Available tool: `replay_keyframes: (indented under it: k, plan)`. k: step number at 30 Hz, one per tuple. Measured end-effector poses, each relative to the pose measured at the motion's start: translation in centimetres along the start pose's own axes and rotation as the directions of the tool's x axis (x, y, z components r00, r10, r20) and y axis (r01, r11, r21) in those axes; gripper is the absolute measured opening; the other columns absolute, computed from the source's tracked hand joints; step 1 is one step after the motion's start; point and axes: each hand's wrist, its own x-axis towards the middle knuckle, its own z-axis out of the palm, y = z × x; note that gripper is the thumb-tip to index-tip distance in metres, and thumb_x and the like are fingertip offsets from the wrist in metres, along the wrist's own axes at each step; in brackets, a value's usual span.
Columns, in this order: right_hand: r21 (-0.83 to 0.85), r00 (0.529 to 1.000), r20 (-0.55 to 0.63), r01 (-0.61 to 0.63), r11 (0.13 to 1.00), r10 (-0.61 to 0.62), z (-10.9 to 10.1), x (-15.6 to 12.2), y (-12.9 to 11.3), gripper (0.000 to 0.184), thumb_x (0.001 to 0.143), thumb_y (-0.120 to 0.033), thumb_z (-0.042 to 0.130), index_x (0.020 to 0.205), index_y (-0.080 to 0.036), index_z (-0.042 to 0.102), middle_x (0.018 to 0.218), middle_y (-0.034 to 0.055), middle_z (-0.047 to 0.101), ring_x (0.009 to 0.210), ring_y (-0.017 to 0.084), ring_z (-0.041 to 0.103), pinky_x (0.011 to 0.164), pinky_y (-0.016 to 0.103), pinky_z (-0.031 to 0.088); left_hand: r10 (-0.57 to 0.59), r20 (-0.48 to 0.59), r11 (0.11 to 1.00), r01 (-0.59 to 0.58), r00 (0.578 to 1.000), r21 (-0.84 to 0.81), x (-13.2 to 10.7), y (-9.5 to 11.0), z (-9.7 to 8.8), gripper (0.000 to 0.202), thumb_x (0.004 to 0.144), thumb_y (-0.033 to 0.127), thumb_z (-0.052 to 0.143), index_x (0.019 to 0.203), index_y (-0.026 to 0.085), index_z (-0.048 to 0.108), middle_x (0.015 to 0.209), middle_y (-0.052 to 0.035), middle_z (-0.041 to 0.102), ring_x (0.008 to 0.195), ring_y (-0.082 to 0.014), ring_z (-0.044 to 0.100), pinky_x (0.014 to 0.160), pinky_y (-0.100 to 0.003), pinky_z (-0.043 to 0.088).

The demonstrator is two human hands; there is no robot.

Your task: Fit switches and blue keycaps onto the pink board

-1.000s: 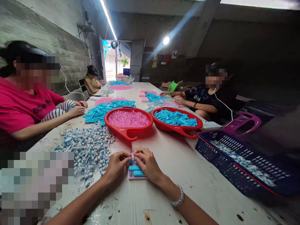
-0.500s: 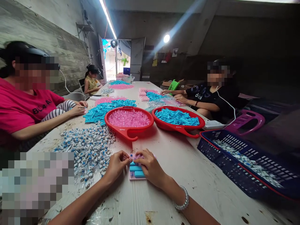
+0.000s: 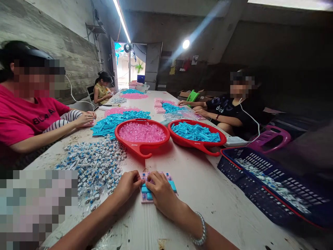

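Left hand (image 3: 126,185) and right hand (image 3: 163,194) closed on a pink plate (image 3: 143,198) of blue caps (image 3: 146,189), on the desk (image 3: 208,194). Red tray (image 3: 135,148) held clear pink keycaps (image 3: 142,132); second red tray (image 3: 197,146) held loose blue keycaps (image 3: 195,132). Navy crate (image 3: 234,172) held switches (image 3: 270,182).

A bright lamp (image 3: 186,44) flares; edges warp.

Pink shirt (image 3: 33,118) "BU", black shirt (image 3: 223,106) "oke"
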Motion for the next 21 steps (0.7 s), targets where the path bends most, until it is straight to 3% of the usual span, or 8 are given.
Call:
replay_keyframes:
  k: [6, 9, 11, 12, 13, 16, 18, 21]
  plan:
    - [0.01, 0.994, 0.104, 0.026, 1.0, -0.027, -0.8, 0.9, -0.4, 0.017, 0.078, -0.005, 0.053, 0.087, -0.014, 0.064, 0.093, 0.007, 0.06, 0.089, 0.019, 0.049, 0.078, 0.031, 0.039, 0.027, -0.039, 0.985, -0.02, 0.999, 0.17, -0.7, 0.2, 0.1, 0.018, 0.079, 0.029, 0.053, 0.066, 0.018, 0.053, 0.058, 0.0024, 0.056, 0.052, -0.0124, 0.047, 0.051, -0.023, 0.023]
    - [0.048, 0.982, 0.184, 0.028, 0.998, -0.037, -2.5, 2.3, 1.6, 0.014, 0.075, -0.013, 0.06, 0.083, -0.02, 0.069, 0.092, 0.0041, 0.062, 0.09, 0.019, 0.052, 0.081, 0.034, 0.038, 0.082, -0.06, 0.975, -0.067, 0.995, 0.21, -1.1, 0.3, 0.3, 0.02, 0.083, 0.031, 0.051, 0.068, 0.018, 0.053, 0.06, 0.0018, 0.058, 0.055, -0.0134, 0.05, 0.053, -0.023, 0.028]
    - [0.021, 0.984, 0.161, -0.085, 0.996, 0.081, -4.6, 3.6, 4.7, 0.015, 0.074, -0.014, 0.063, 0.083, -0.022, 0.072, 0.094, 0.003, 0.065, 0.091, 0.018, 0.055, 0.085, 0.034, 0.038, 0.173, -0.085, 0.969, -0.154, 0.981, 0.194, -1.4, 0.5, 0.3, 0.019, 0.085, 0.033, 0.05, 0.072, 0.019, 0.055, 0.066, 0.0006, 0.06, 0.06, -0.0144, 0.054, 0.057, -0.024, 0.034]
    - [-0.028, 0.975, 0.099, -0.198, 0.98, 0.2, -5.8, 4.3, 6.8, 0.017, 0.075, -0.013, 0.061, 0.084, -0.021, 0.072, 0.096, 0.0038, 0.066, 0.092, 0.018, 0.056, 0.086, 0.032, 0.039, 0.231, -0.093, 0.961, -0.212, 0.969, 0.18, -1.5, 0.6, 0.2, 0.018, 0.085, 0.033, 0.051, 0.075, 0.019, 0.056, 0.071, -0.0004, 0.061, 0.064, -0.0153, 0.055, 0.06, -0.025, 0.037]
    - [-0.08, 0.942, 0.03, -0.33, 0.941, 0.333, -7.2, 5.0, 9.0, 0.019, 0.076, -0.012, 0.058, 0.086, -0.022, 0.072, 0.097, 0.0035, 0.067, 0.093, 0.017, 0.057, 0.087, 0.029, 0.039, 0.286, -0.094, 0.949, -0.269, 0.954, 0.162, -1.6, 0.8, 0.2, 0.017, 0.085, 0.033, 0.051, 0.079, 0.02, 0.057, 0.076, -0.0016, 0.062, 0.069, -0.0162, 0.057, 0.064, -0.026, 0.04]
    - [-0.149, 0.851, -0.08, -0.526, 0.838, 0.52, -10.9, 6.4, 16.2, 0.031, 0.081, -0.005, 0.045, 0.095, -0.015, 0.071, 0.102, 0.0093, 0.067, 0.096, 0.021, 0.059, 0.086, 0.03, 0.042, 0.395, -0.059, 0.914, -0.385, 0.917, 0.127, -1.9, 1.3, 0.1, 0.018, 0.088, 0.034, 0.049, 0.087, 0.021, 0.061, 0.089, -0.0053, 0.063, 0.084, -0.0187, 0.059, 0.077, -0.029, 0.044]
    - [-0.173, 0.818, -0.065, -0.574, 0.801, 0.572, -12.3, 6.9, 20.0, 0.033, 0.076, -0.001, 0.046, 0.094, -0.012, 0.072, 0.101, 0.0109, 0.069, 0.097, 0.023, 0.06, 0.086, 0.029, 0.043, 0.398, -0.014, 0.908, -0.392, 0.917, 0.145, -1.9, 1.6, 0.1, 0.02, 0.089, 0.032, 0.047, 0.087, 0.021, 0.064, 0.092, -0.0063, 0.062, 0.087, -0.0192, 0.059, 0.079, -0.03, 0.045]
    - [-0.175, 0.824, 0.043, -0.55, 0.816, 0.565, -12.5, 7.4, 23.2, 0.035, 0.071, 0.003, 0.05, 0.094, -0.013, 0.072, 0.102, 0.0091, 0.069, 0.098, 0.021, 0.061, 0.085, 0.024, 0.043, 0.361, 0.02, 0.91, -0.357, 0.932, 0.21, -1.7, 1.7, 0.3, 0.024, 0.089, 0.031, 0.046, 0.08, 0.021, 0.066, 0.087, -0.0061, 0.062, 0.082, -0.0193, 0.059, 0.076, -0.03, 0.045]
